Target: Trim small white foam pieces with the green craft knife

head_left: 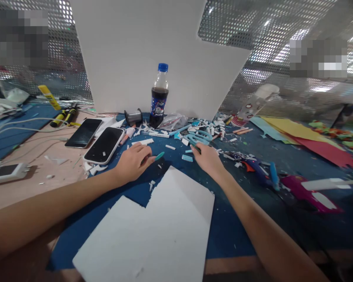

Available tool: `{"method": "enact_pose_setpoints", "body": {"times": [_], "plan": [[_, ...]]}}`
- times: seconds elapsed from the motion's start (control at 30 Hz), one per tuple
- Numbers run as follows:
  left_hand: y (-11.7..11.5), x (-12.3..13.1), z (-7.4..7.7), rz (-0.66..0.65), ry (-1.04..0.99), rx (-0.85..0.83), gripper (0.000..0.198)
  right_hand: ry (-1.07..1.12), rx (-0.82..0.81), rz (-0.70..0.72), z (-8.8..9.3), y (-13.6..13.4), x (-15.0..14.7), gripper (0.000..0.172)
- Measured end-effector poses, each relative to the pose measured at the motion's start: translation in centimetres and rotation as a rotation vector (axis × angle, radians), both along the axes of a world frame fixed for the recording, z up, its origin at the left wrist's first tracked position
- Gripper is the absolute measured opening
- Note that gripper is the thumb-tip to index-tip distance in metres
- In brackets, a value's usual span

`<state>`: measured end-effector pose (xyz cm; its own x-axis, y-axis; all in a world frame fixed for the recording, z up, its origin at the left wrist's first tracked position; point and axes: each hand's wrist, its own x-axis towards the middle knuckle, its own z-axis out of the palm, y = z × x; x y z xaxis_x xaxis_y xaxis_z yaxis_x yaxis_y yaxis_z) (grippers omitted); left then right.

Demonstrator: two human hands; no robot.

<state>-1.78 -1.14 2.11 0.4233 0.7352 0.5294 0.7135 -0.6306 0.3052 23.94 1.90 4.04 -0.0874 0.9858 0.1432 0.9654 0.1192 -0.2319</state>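
Observation:
My left hand is closed with a small, pointed teal piece sticking out past the thumb; its kind is unclear. My right hand is closed around a slim dark green object, mostly hidden by the fingers. Just beyond that hand lie scissors with light blue handles. A small light blue block sits to its left. Closer to me, a white foam board with a notched far edge lies flat, apart from both hands.
A cola bottle stands before an upright white board. Foam scraps are scattered around. Two phones lie left. Glue guns, coloured sheets and a tilted cup are on the right.

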Motion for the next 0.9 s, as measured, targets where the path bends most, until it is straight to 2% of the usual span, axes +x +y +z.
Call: {"method": "enact_pose_setpoints", "body": {"times": [0.07, 0.13, 0.2, 0.3, 0.53, 0.77, 0.9], "plan": [[0.2, 0.1, -0.2, 0.068, 0.054, 0.064, 0.026, -0.028, -0.012, 0.015, -0.4, 0.1, 0.0, 0.025], [0.4, 0.2, -0.7, 0.176, 0.095, 0.090, 0.038, -0.033, -0.034, 0.020, -0.6, 0.2, 0.0, 0.025], [0.7, 0.2, -1.4, 0.266, 0.126, 0.077, 0.050, -0.024, -0.056, 0.026, -0.7, 0.4, 0.1, 0.026], [1.0, 0.1, -2.3, 0.320, 0.153, 0.033, 0.058, -0.010, -0.099, 0.050, -0.6, 0.4, 0.2, 0.028], [1.7, -0.2, -3.3, 0.310, 0.116, -0.099, 0.070, -0.011, -0.147, 0.078, -0.4, 0.5, 0.5, 0.028], [2.1, -0.7, -3.3, 0.243, 0.007, -0.171, 0.055, 0.033, -0.177, 0.037, 0.2, 0.6, 0.8, 0.039], [2.3, -0.7, -3.1, 0.227, -0.072, -0.212, 0.049, 0.086, -0.098, -0.046, 0.7, 0.4, 0.7, 0.038]]}}
